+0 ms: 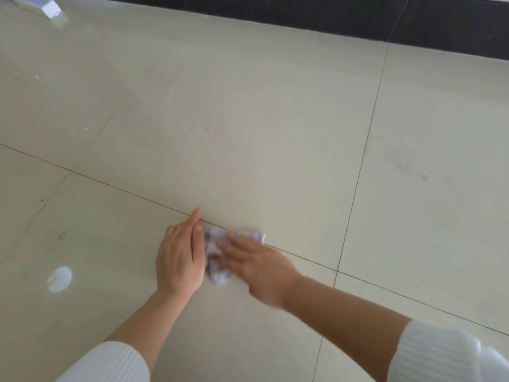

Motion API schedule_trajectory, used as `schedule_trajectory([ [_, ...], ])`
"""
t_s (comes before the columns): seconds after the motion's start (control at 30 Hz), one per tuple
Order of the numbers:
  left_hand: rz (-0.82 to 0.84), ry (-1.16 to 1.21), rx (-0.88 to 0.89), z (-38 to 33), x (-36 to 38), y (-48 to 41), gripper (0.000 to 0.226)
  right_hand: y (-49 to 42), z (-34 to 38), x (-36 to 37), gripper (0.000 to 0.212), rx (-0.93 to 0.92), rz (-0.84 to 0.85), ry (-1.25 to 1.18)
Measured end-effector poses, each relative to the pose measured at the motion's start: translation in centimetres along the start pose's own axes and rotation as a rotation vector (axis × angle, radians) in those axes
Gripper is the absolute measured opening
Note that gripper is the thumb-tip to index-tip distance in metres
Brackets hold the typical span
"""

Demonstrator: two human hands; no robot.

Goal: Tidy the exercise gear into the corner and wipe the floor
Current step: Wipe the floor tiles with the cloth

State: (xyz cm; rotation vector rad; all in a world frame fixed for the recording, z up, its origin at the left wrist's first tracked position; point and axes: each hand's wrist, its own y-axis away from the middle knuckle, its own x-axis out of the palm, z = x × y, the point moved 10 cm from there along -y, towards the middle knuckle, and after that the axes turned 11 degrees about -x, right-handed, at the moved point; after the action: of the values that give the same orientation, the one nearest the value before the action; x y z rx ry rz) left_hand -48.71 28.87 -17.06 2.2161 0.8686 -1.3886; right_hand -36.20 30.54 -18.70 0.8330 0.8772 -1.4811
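Cloth [213, 244], pale with a faint darker pattern, lies bunched on the cream tiled floor [248, 133] in the lower middle of the view, right across a thin grout line [110, 186] that runs on a slant from the left edge. The left hand [179, 260] stands on its edge against the cloth's left side, fingers straight and close together, with the fingertips reaching past the grout line; it curls round nothing. The right hand [256, 267] lies flat on top of the cloth with its fingers straight and a little spread, pressing down rather than gripping (it is smeared by motion blur, so finer detail is lost). Both forearms are bare, with white ribbed sleeves [110, 365] pushed up at the bottom of the view. A bright round patch of glare [59, 279] sits on the tile well to the left of the hands. A dark band [358, 17] borders the floor along the top, and a blurred white object [48, 8] shows in the top left corner.
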Motion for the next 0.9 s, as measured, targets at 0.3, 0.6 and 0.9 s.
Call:
schedule_trajectory([
  [0.3,0.063,-0.098,-0.005,-0.4,0.7,0.0,0.057,5.5,-8.3,-5.7,0.081,0.066,-0.074,-0.047],
  [0.6,0.122,-0.303,-0.014,-0.4,3.4,1.3,0.063,12.1,-11.1,-7.1,0.074,0.671,-0.39,0.147],
  [0.9,0.147,-0.323,-0.119,-0.9,5.1,3.2,0.066,15.1,8.6,3.5,0.044,-0.224,0.152,0.088],
])
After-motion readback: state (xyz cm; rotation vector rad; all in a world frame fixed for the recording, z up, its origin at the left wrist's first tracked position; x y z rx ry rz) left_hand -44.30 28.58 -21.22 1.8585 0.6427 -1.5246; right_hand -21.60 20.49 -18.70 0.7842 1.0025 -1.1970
